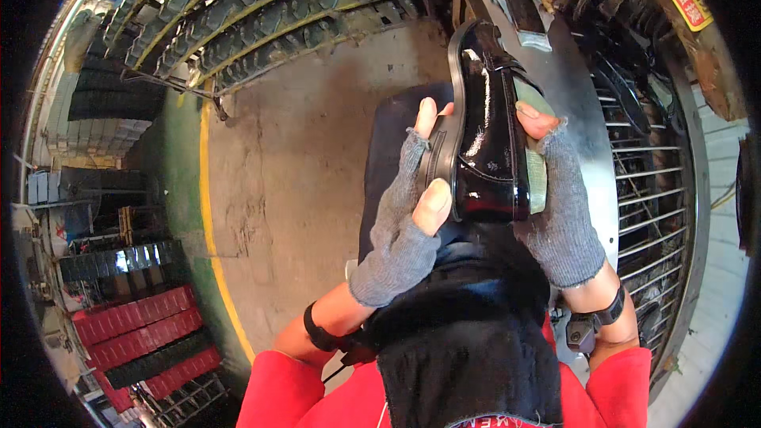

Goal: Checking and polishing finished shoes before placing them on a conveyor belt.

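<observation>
A glossy black leather shoe (487,119) lies on its side between my hands, over my lap, its toe toward the far side. My left hand (404,214), in a grey fingerless glove, closes on the sole edge, with thumb and fingertips showing. On the other side my right hand (561,198), gloved the same way, grips the upper at its opening. A pale green piece (536,174) shows inside that opening, beside my right palm. Most of my right fingers are hidden behind the shoe.
Racks of dark shoe-shaped forms (301,20) stand at the far left. To the right runs a metal bench (583,103) with a dark flat object (523,16) on it, beside a barred rack (650,214). Red slatted racks (139,325) stand lower left, past a yellow floor line (208,214).
</observation>
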Action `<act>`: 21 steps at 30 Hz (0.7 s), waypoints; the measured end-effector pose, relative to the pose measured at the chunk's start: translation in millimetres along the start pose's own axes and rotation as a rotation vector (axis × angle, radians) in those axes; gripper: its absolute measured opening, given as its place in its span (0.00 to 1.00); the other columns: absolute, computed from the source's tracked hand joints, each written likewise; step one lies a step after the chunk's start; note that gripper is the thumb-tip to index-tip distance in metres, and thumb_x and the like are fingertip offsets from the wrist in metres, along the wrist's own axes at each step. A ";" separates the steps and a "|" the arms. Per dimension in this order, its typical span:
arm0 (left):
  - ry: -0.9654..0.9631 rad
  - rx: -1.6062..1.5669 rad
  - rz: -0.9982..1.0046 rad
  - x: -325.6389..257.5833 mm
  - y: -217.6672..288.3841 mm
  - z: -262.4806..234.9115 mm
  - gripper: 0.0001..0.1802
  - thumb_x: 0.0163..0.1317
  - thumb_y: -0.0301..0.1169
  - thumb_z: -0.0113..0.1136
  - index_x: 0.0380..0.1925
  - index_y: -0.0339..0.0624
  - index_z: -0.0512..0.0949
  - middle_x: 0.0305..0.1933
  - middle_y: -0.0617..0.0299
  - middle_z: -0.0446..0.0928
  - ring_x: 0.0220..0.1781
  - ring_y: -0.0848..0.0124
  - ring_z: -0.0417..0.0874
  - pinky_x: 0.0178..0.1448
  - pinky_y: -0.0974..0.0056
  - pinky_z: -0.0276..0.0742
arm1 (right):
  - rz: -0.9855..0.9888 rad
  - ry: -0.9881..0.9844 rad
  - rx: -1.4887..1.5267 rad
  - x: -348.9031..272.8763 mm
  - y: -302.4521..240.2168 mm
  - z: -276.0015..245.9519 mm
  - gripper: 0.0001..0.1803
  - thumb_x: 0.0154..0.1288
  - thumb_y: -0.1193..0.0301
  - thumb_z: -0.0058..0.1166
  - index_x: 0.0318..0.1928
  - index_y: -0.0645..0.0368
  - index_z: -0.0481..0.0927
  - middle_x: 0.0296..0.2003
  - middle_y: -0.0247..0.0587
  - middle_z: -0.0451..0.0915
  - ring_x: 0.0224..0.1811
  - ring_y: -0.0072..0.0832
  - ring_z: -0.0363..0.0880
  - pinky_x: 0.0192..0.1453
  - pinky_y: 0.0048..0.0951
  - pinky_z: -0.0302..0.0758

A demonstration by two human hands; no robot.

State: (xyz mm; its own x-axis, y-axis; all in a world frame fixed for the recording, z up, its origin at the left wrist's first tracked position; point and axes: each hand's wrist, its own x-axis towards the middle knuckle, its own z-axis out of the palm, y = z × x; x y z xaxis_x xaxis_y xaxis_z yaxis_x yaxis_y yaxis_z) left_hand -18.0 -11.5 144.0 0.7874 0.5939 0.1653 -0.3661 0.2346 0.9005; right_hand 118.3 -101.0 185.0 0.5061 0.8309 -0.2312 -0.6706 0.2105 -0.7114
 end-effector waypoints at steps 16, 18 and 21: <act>-0.292 0.301 -0.464 -0.8 -79.9 -79.6 0.27 0.83 0.41 0.48 0.71 0.34 0.74 0.58 0.56 0.84 0.57 0.69 0.83 0.66 0.63 0.77 | 0.048 0.533 -0.439 -157.9 -77.5 -313.0 0.39 0.71 0.56 0.54 0.75 0.67 0.67 0.64 0.53 0.80 0.60 0.38 0.86 0.64 0.38 0.84; -0.291 0.400 -0.421 -8.7 -74.4 -81.1 0.29 0.83 0.45 0.46 0.68 0.31 0.76 0.56 0.55 0.85 0.56 0.68 0.84 0.64 0.62 0.78 | -0.031 0.760 -0.776 -226.2 -89.5 -373.5 0.35 0.68 0.63 0.57 0.73 0.63 0.71 0.57 0.46 0.84 0.55 0.32 0.86 0.59 0.33 0.84; -0.301 0.389 -0.302 -1.5 -74.2 -72.2 0.25 0.81 0.39 0.48 0.64 0.30 0.78 0.52 0.54 0.85 0.53 0.67 0.85 0.61 0.62 0.79 | 0.270 1.040 -1.062 -292.3 -106.1 -421.1 0.31 0.64 0.69 0.64 0.68 0.60 0.76 0.51 0.44 0.86 0.47 0.36 0.87 0.51 0.39 0.81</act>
State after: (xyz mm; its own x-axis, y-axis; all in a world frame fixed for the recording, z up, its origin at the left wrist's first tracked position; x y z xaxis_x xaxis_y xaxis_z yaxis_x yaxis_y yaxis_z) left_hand -27.8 25.8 47.9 0.9558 0.2864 -0.0662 0.0615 0.0254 0.9978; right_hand 269.8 -583.1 48.6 0.8877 -0.0374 -0.4588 -0.3416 -0.7216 -0.6021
